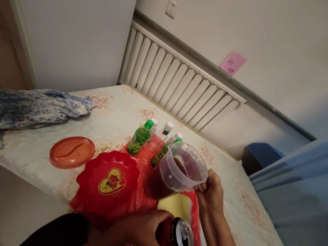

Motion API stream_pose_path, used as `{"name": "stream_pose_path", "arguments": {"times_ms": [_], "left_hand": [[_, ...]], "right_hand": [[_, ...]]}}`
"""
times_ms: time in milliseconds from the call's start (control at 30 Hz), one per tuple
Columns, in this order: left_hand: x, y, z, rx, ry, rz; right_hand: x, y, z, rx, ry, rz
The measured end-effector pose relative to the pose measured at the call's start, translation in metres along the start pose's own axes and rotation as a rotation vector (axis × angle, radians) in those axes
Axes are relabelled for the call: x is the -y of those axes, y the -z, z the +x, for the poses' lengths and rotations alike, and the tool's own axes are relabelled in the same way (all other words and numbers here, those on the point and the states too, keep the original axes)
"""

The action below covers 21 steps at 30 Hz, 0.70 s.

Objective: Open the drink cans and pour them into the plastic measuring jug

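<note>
My left hand (149, 232) is wrapped round a dark red drink can (174, 238), its top tilted to the right and its mouth opened. By its handle, my right hand (211, 189) grips a clear plastic measuring jug (181, 171), which is tipped to the left with dark brown liquid inside. Under the can and jug lies a yellow cloth (177, 203) on red plastic sheeting (144, 175). Left of the jug is a red scalloped plate (87, 193) with a gold heart design. Behind the jug stand a green-capped bottle (139, 138) and several other bottles, partly hidden.
An orange-red round lid or dish (72, 153) lies left on the flowered tablecloth (120, 99). Crumpled blue-and-white cloth (35, 106) covers the far left. A white radiator (171, 73) runs along the wall behind. At right hang blue curtains (305, 190) beside a dark blue bin-like object (261, 157).
</note>
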<state>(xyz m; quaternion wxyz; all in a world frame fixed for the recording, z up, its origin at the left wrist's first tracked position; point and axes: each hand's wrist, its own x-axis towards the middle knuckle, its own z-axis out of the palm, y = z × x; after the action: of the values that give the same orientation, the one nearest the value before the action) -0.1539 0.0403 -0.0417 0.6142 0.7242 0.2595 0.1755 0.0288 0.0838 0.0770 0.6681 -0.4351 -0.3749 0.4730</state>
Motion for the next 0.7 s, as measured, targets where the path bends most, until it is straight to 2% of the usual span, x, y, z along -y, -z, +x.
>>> {"name": "stream_pose_path", "arguments": {"times_ms": [200, 433, 700], "left_hand": [[0.005, -0.001, 0.003, 0.014, -0.038, -0.016], [0.0, 0.001, 0.001, 0.013, -0.013, -0.015], [-0.006, 0.004, 0.002, -0.002, -0.021, -0.01]], "right_hand": [[-0.019, -0.008, 0.001, 0.064, -0.004, -0.017], [-0.041, -0.008, 0.001, 0.079, -0.025, -0.044], [-0.049, -0.005, -0.002, 0.102, -0.047, -0.072]]}}
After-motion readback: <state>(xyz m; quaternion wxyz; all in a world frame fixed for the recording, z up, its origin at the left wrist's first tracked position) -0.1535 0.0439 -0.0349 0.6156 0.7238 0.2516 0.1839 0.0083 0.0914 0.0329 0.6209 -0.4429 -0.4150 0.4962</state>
